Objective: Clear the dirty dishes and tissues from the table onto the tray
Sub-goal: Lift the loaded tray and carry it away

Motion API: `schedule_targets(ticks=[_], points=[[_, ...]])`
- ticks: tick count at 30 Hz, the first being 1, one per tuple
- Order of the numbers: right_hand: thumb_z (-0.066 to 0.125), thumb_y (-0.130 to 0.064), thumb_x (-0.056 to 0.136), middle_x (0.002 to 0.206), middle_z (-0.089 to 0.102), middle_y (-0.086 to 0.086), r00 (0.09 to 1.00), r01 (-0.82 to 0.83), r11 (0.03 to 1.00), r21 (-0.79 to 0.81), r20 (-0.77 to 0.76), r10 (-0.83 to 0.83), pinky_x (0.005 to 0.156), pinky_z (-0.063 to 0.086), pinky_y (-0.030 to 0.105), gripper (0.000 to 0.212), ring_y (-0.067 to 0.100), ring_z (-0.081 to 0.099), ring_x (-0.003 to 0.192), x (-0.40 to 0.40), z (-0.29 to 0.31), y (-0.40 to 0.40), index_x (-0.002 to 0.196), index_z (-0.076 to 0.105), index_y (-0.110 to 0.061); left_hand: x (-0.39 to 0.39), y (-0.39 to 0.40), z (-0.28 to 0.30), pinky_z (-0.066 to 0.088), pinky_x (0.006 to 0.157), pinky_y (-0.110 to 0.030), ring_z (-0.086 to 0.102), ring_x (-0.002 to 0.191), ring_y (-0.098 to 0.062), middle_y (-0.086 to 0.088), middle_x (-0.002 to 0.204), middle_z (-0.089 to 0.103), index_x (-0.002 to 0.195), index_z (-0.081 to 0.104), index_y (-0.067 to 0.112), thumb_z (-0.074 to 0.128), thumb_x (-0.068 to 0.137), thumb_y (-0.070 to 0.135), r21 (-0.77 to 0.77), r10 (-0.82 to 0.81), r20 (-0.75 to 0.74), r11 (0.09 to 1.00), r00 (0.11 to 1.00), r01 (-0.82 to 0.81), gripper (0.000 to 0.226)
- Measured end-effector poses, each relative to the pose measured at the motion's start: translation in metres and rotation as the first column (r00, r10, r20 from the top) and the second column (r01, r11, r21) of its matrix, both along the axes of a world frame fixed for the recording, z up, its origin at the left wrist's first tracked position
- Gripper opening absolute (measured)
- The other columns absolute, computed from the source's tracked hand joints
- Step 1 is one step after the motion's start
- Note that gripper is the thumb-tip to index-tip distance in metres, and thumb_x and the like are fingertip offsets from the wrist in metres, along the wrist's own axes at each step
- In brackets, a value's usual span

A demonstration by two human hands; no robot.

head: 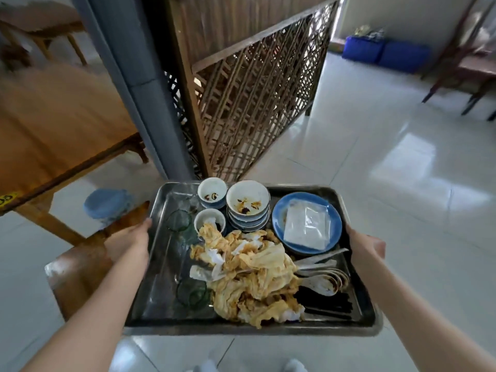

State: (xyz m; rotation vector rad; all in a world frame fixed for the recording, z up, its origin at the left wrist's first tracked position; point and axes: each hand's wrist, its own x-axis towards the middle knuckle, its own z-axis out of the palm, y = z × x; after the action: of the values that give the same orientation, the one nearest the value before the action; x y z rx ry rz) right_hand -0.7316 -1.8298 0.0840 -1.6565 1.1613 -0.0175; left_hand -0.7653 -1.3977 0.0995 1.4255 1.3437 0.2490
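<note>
tray (161, 210) held over tiled floor (375, 210), lattice screen (255, 89) just ahead.

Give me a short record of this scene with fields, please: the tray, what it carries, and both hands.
tray: metal tray, carried above a tiled floor
left hand: grips the tray's left edge
right hand: grips the tray's right edge
bowls: stacked bowls, two small cups
plate: blue plate with a plastic packet
tissues: stained tissues, centre
cutlery: white spoons, dark chopsticks

Yellow sticker (6, 200) on table edge (40, 187) — partly readable, "05".
</note>
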Motion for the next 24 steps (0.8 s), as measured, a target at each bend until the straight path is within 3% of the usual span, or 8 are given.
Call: schedule_targets(ticks=[3,5,9,12,14,16,20,24], points=[[0.081,-0.036,0.06,0.06,0.05,0.003,0.993,0.116,0.993,0.012,-0.009,-0.116,0.065,0.041,0.029,0.045,0.018,0.048,0.064,0.014,0.014,-0.049,0.076,0.062,0.002,0.022,-0.049,0.002,0.049,0.088,-0.036,0.061,0.102,-0.03,-0.013,0.114,0.065,0.113,0.065,0.007,0.077,0.076,0.038,0.036,-0.02,0.03,0.999,0.999,0.018,0.05],[0.082,-0.035,0.06,0.059,0.051,0.003,0.989,0.149,0.989,0.003,0.001,-0.149,0.066,0.042,0.028,0.042,0.02,0.05,0.063,0.025,0.019,-0.081,0.063,0.055,-0.003,0.04,-0.083,0.0,0.051,0.083,-0.035,0.063,0.097,-0.03,-0.013,0.11,0.066,0.108,0.068,0.008,0.079,0.072,0.039,0.044,-0.02,0.031,0.999,0.999,0.018,0.049],[0.082,-0.035,0.063,0.064,0.057,0.005,0.981,0.195,0.981,-0.011,-0.003,-0.195,0.071,0.049,0.033,0.043,0.021,0.051,0.062,0.055,0.025,-0.139,0.059,0.053,-0.004,0.088,-0.139,0.004,0.046,0.078,-0.032,0.062,0.098,-0.029,-0.011,0.111,0.067,0.108,0.069,0.008,0.079,0.071,0.041,0.065,-0.056,0.013,0.996,0.998,0.055,0.05],[0.081,-0.034,0.064,0.059,0.054,0.005,0.972,0.235,0.972,-0.012,0.001,-0.235,0.065,0.046,0.03,0.038,0.019,0.048,0.054,0.085,0.027,-0.176,0.062,0.056,-0.006,0.131,-0.176,0.004,0.043,0.076,-0.03,0.061,0.096,-0.027,-0.011,0.11,0.067,0.106,0.071,0.01,0.078,0.073,0.04,0.11,-0.091,-0.003,0.99,0.996,0.09,0.045],[0.075,-0.029,0.073,0.058,0.048,0.002,0.973,0.232,0.973,-0.023,0.003,-0.232,0.066,0.041,0.027,0.03,0.018,0.046,0.058,0.101,0.027,-0.19,0.071,0.058,-0.004,0.156,-0.193,0.006,0.042,0.088,-0.034,0.056,0.108,-0.031,-0.013,0.121,0.062,0.113,0.068,0.01,0.072,0.079,0.043,0.091,-0.153,-0.007,0.984,0.988,0.153,0.047],[0.079,-0.032,0.068,0.058,0.047,0.001,0.96,0.28,0.96,-0.003,0.018,-0.279,0.063,0.04,0.027,0.037,0.017,0.045,0.058,0.121,0.024,-0.21,0.066,0.053,-0.005,0.187,-0.213,0.008,0.038,0.096,-0.037,0.049,0.118,-0.034,-0.016,0.128,0.056,0.121,0.062,0.005,0.07,0.081,0.042,0.116,-0.169,-0.036,0.978,0.985,0.172,0.055],[0.077,-0.036,0.07,0.065,0.048,0.002,0.94,0.341,0.94,0.01,0.025,-0.341,0.067,0.041,0.031,0.047,0.02,0.048,0.066,0.174,0.016,-0.235,0.07,0.046,0.0,0.27,-0.25,0.015,0.045,0.079,-0.034,0.061,0.1,-0.035,-0.022,0.107,0.066,0.105,0.068,-0.003,0.081,0.071,0.036,0.18,-0.155,0.001,0.972,0.988,0.152,0.053],[0.08,-0.026,0.066,0.057,0.046,0.004,0.88,0.475,0.88,0.015,0.021,-0.475,0.065,0.043,0.03,0.047,0.018,0.044,0.057,0.233,0.015,-0.251,0.056,0.039,-0.005,0.368,-0.277,0.021,0.039,0.083,-0.032,0.057,0.107,-0.035,-0.017,0.118,0.063,0.112,0.067,0.004,0.074,0.078,0.041,0.159,-0.334,-0.053,0.928,0.941,0.338,0.051]])
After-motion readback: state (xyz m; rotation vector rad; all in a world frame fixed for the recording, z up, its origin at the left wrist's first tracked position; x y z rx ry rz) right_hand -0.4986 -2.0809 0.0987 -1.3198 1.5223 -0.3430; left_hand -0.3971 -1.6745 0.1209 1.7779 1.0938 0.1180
